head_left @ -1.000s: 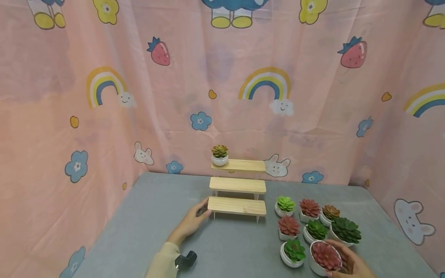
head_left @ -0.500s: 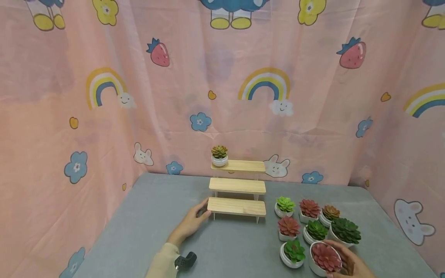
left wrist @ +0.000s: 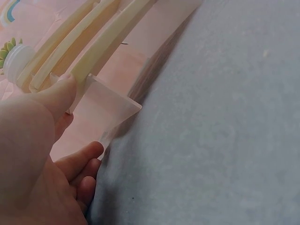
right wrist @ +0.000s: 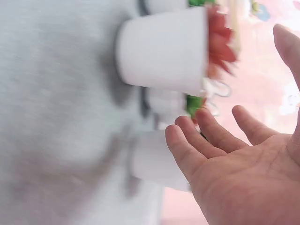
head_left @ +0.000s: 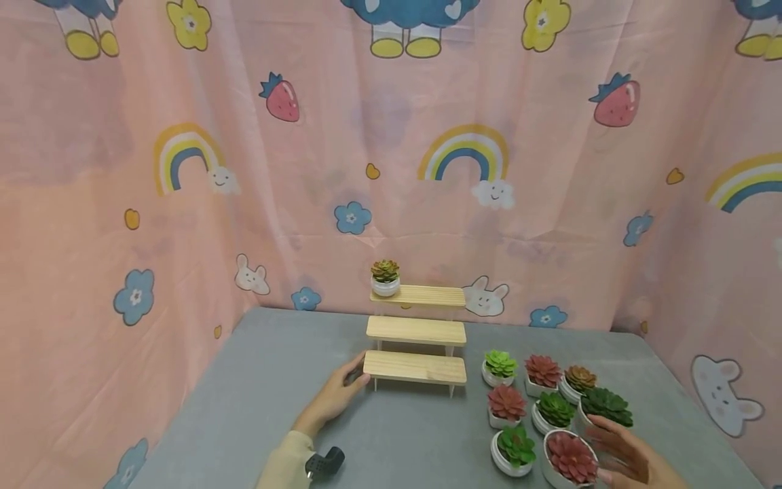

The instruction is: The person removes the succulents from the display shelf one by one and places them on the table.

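My left hand point(head_left: 332, 395) pinches the left end of the lowest board of a three-step wooden display stand point(head_left: 415, 367). In the left wrist view the thumb point(left wrist: 58, 93) lies on the board's end, and the other fingers curl near a translucent leg point(left wrist: 110, 101). On the top step's left end sits a brownish-green succulent point(head_left: 385, 272) in a white pot. My right hand point(head_left: 635, 454) is spread beside a red potted succulent point(head_left: 571, 458) at the front right. The right wrist view shows a gap between those fingers and its white pot point(right wrist: 164, 54).
Several potted succulents cluster right of the stand, including a bright green one point(head_left: 500, 364), a dark green one point(head_left: 606, 406), a brown one point(head_left: 580, 378) and a front green one point(head_left: 516, 446). A pink patterned curtain point(head_left: 318, 170) hangs behind the grey table point(head_left: 269, 367).
My right hand has let go of the red succulent's pot and shifted slightly right, its fingers spreading. The pot stays on the table. My left hand keeps its hold on the stand.
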### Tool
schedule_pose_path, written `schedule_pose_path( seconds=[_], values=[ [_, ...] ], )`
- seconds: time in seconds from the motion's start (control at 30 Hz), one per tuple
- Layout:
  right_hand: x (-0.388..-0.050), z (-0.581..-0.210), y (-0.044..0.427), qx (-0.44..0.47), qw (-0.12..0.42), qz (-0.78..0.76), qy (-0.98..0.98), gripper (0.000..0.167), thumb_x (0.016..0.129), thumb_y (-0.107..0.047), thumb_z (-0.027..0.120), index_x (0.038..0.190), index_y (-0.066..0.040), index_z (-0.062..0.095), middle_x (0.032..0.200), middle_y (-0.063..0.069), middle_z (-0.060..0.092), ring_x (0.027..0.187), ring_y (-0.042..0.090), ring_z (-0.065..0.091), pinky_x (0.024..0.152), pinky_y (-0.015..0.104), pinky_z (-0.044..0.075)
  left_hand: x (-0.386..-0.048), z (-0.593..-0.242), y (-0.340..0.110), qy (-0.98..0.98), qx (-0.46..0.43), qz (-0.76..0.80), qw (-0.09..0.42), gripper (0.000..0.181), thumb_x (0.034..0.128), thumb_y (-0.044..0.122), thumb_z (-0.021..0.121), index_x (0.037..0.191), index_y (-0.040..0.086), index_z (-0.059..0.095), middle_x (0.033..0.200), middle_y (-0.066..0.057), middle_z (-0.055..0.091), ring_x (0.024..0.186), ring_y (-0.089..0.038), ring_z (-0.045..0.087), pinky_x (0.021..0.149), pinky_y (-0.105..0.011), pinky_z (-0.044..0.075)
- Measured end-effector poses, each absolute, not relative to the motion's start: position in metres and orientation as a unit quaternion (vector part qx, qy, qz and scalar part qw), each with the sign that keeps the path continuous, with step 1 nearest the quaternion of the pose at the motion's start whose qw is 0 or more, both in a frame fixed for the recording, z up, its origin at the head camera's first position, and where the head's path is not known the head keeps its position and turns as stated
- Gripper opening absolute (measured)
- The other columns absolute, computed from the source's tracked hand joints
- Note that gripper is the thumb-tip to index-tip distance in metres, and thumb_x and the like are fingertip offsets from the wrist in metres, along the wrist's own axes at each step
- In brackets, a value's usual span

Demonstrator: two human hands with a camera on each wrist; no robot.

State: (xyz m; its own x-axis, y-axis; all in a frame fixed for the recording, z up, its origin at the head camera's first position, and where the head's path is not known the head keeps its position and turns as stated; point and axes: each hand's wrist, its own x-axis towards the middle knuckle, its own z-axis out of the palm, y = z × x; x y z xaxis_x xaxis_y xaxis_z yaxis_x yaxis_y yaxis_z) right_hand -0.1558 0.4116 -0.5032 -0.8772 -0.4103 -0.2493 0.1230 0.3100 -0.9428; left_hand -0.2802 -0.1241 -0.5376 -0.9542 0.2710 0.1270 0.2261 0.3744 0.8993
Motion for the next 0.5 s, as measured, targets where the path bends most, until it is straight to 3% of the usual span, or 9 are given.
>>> schedule_pose_path(
  seconds=[0.07, 0.13, 0.23, 0.3, 0.5],
  values=[
    [-0.154, -0.490, 0.410, -0.103, 0.214, -0.567, 0.789, 0.050, 0.109, -0.016, 0.042, 0.127, -0.062, 0.031, 0.121, -0.047, 0.042, 0.109, -0.026, 0.049, 0.100, 0.039, 0.056, -0.280, -0.536, -0.124, 0.827, 0.151, 0.542, 0.022, 0.065, 0.1020, 0.036, 0.059, 0.156, 0.008, 0.038, 0.155, -0.018, 0.048, 0.151, -0.044, 0.031, 0.122, -0.066, 0.023],
    [-0.152, -0.476, 0.406, -0.104, 0.200, -0.545, 0.808, 0.049, 0.109, -0.016, 0.042, 0.127, -0.062, 0.032, 0.121, -0.048, 0.041, 0.108, -0.028, 0.046, 0.097, 0.036, 0.057, -0.281, -0.537, -0.124, 0.830, 0.152, 0.537, 0.022, 0.065, 0.1021, 0.038, 0.059, 0.156, 0.009, 0.038, 0.155, -0.018, 0.048, 0.151, -0.044, 0.032, 0.122, -0.066, 0.024],
    [-0.152, -0.459, 0.401, -0.136, 0.187, -0.536, 0.812, 0.051, 0.110, -0.013, 0.041, 0.135, -0.057, 0.032, 0.126, -0.050, 0.039, 0.113, -0.029, 0.043, 0.088, 0.016, 0.054, -0.281, -0.539, -0.123, 0.835, 0.150, 0.528, 0.023, 0.066, 0.1020, 0.040, 0.058, 0.156, 0.009, 0.038, 0.156, -0.017, 0.047, 0.151, -0.044, 0.032, 0.122, -0.066, 0.024],
    [-0.153, -0.448, 0.396, -0.156, 0.163, -0.525, 0.821, 0.054, 0.109, -0.010, 0.042, 0.141, -0.052, 0.032, 0.129, -0.050, 0.038, 0.115, -0.029, 0.042, 0.087, 0.014, 0.053, -0.280, -0.539, -0.123, 0.834, 0.150, 0.530, 0.025, 0.066, 0.1021, 0.040, 0.058, 0.157, 0.009, 0.038, 0.156, -0.019, 0.046, 0.150, -0.045, 0.032, 0.122, -0.066, 0.024],
    [-0.165, -0.416, 0.376, -0.206, 0.103, -0.508, 0.830, 0.056, 0.107, -0.004, 0.043, 0.159, -0.020, 0.028, 0.139, -0.043, 0.041, 0.122, -0.024, 0.043, 0.090, 0.011, 0.051, -0.280, -0.538, -0.122, 0.832, 0.144, 0.535, 0.027, 0.068, 0.1017, 0.041, 0.058, 0.157, 0.008, 0.037, 0.158, -0.019, 0.044, 0.151, -0.046, 0.030, 0.122, -0.068, 0.021]
  ],
)
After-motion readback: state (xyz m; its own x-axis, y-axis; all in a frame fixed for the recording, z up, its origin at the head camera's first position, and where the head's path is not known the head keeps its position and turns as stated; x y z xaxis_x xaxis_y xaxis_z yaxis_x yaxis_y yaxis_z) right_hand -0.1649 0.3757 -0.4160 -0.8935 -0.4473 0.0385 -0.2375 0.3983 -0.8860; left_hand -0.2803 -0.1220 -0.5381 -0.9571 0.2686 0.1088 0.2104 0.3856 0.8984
